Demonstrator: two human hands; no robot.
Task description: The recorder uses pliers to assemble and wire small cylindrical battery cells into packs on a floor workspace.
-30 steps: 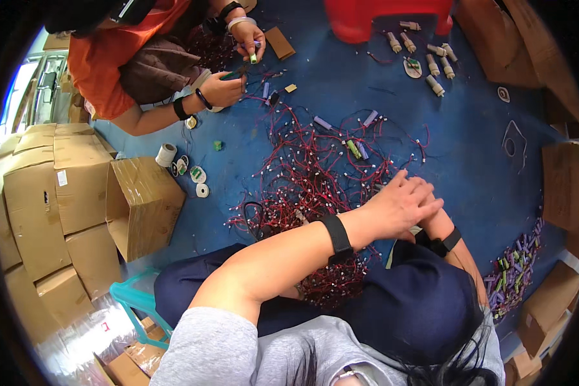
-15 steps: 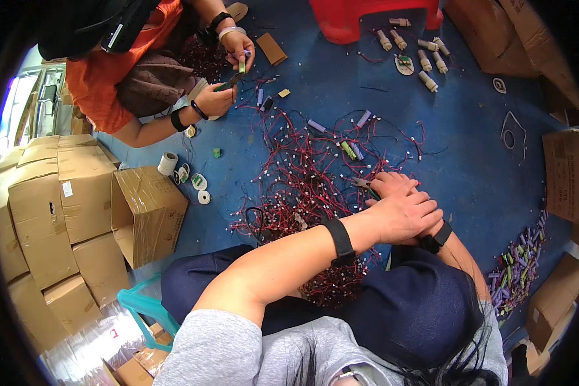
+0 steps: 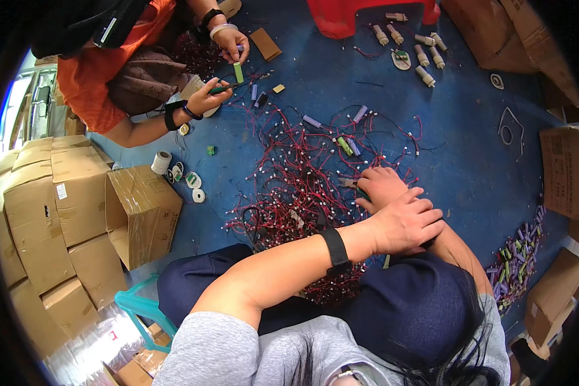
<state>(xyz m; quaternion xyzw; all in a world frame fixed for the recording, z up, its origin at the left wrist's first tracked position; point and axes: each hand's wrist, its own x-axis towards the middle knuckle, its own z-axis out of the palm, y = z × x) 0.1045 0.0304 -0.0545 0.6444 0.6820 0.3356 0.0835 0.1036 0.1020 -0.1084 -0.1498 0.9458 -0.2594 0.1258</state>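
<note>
Wires [image 3: 302, 186], red and tangled, lie on the blue floor [image 3: 469, 154] before your knees. Your right hand [image 3: 381, 186] rests on their edge, fingers curled; what it pinches cannot be told. Your left hand [image 3: 405, 222] lies loosely open across the right wrist. Since earlier, both hands shifted slightly left.

Our crossed hands, the left hand [image 3: 402, 222] over the right hand [image 3: 381, 186], sit at the edge of a dense tangle of red and black wires [image 3: 302, 186] that blocks passage toward our left and forward. We find open blue floor [image 3: 469, 148] to our right, reaching as far as the heap of purple and green cylindrical cells [image 3: 518, 260] and the brown cardboard cartons [image 3: 563, 170]. Ahead-left a co-worker's hands [image 3: 215, 71] and, at far left, an open cardboard box [image 3: 141, 212] with white tape rolls [image 3: 183, 177] close the way.
</note>
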